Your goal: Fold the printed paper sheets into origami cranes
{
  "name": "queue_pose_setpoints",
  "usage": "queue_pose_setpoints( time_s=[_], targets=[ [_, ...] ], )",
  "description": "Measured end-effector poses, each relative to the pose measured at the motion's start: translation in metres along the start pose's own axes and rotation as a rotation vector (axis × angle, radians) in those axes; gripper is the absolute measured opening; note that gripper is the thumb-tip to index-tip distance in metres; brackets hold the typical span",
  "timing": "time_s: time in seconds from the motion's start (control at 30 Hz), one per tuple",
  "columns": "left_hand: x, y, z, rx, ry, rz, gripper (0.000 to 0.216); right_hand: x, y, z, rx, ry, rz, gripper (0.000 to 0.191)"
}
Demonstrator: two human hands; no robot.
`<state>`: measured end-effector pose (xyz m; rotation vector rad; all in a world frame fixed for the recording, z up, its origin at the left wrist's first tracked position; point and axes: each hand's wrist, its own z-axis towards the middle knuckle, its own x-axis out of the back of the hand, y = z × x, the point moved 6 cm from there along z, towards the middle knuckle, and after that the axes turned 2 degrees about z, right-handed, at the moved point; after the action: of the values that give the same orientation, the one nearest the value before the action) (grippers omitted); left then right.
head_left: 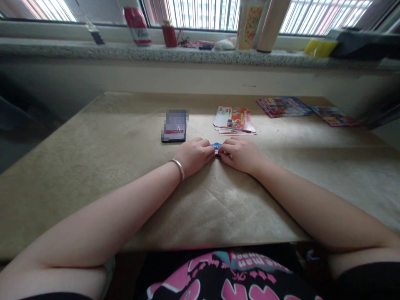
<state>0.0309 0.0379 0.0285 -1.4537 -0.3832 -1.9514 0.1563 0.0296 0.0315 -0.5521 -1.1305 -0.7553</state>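
Note:
Low over the table's middle, my left hand [196, 155] and my right hand [239, 153] meet fingertip to fingertip. Between them is a small blue printed paper piece [216, 146], pinched from both sides and mostly covered by the fingers. A silver bangle [178, 168] circles my left wrist. Just beyond my right hand lies a loose stack of red and white printed cards [235, 119]. A dark smartphone [174, 126] rests flat past my left hand, its screen partly blurred out.
Two groups of colourful printed sheets, one pile [284, 106] and another pile [334, 116], lie at the table's far right. Along the granite windowsill [193, 56] stand a red can [137, 26], a small red bottle [169, 34], a patterned container [249, 25] and a yellow object [321, 48].

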Motion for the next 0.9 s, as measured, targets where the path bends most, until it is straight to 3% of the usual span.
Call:
queue_pose_setpoints(
  time_s=[0.9],
  targets=[
    [0.0041,0.0048,0.0009,0.001,0.073,0.053,0.021,-0.0053,0.0068,0.0016,0.000,0.034,0.234,0.017]
  ],
)
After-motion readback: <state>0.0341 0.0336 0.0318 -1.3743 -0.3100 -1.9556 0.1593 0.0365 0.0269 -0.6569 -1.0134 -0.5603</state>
